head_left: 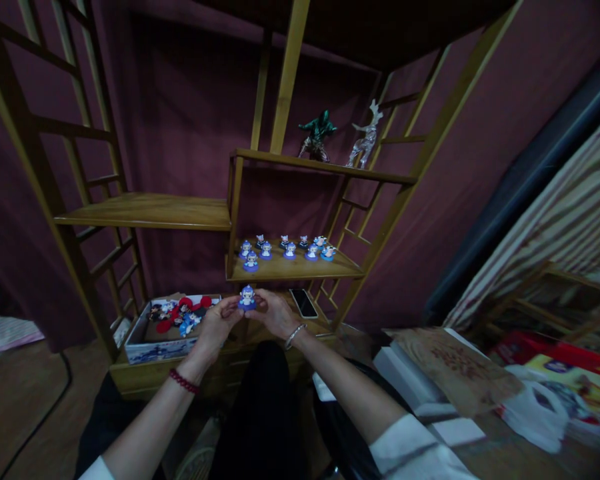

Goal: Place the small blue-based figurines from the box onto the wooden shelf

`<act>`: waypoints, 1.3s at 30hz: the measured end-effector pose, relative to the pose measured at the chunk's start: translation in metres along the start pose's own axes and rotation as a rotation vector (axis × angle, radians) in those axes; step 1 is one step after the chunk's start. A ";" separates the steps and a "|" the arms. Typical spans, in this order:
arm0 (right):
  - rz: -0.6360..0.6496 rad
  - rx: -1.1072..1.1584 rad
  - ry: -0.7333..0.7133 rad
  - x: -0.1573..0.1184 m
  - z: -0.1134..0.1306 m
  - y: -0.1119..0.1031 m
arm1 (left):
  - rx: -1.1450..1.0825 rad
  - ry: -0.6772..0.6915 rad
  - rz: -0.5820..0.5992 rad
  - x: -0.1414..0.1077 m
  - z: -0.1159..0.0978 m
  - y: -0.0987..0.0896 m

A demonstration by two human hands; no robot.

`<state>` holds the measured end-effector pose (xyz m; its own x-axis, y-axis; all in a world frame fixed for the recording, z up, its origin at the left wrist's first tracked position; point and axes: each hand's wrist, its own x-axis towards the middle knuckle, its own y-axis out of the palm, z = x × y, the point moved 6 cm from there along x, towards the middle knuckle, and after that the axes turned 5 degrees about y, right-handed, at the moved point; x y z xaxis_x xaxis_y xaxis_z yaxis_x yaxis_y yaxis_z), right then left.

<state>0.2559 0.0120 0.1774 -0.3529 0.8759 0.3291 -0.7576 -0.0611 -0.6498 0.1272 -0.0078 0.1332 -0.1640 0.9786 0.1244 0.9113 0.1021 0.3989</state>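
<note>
A small purple-and-white figurine (pixel 247 299) stands upright between my two hands, in front of the lower shelf. My left hand (pixel 221 321) grips its left side with the fingertips, and a red bead bracelet circles that wrist. From the other side my right hand (pixel 276 313) pinches it too; a silvery bangle is on this wrist. Just beyond, the small wooden shelf (pixel 300 270) carries several similar purple figurines (pixel 290 251), with pinkish dark-based ones (pixel 285 241) behind them and blue-based ones (pixel 328 253) at the right.
Left of my hands, an open box (pixel 155 352) holds red, blue and black toys. A phone (pixel 304 303) lies on the bottom shelf. Higher up stand a green-and-bronze statuette (pixel 318 137) and a clear deer figure (pixel 365 137). Cardboard (pixel 453 363) and a white bag (pixel 537 407) lie at right.
</note>
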 end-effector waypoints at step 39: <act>-0.212 -0.018 0.063 0.060 -0.070 -0.084 | 1.245 0.741 0.277 0.029 -0.014 0.103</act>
<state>0.3364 0.1028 0.2039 -0.1511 0.8964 0.4168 -0.8010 0.1360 -0.5830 0.2114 0.0284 0.1902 0.2641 0.7186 0.6433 0.6122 0.3905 -0.6876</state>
